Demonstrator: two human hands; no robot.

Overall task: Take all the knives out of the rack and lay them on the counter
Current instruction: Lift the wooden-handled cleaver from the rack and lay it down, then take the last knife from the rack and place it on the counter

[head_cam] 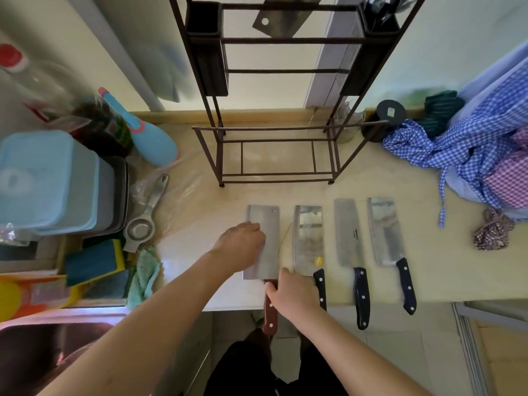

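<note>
Head view only. Right hand (294, 292) is clenched round the top of the red handle (270, 315) of the leftmost cleaver (264, 241). Left hand (243, 245) lies flat and unclenched on that blade, pressing it to the worktop (371, 184).

Just right of the right hand: three more cleavers, black handles, flat and parallel, first (308, 238), second (347, 232), third (384, 232). Handles overhang the worktop's near edge. Beyond the hands stands the rack (274, 155); high up in it one more cleaver blade (285, 20) is visible, so my read is the task isn't finished.

Handling, judged: wide steel blades, stiff, probably heavy and blade-biased, smooth faces likely slippery. Take by the handle close to the blade, edge away from the fingers. For the one in the rack, grab its handle and lift clear of the bars; the handle is out of frame, so its position is unknown.
</note>
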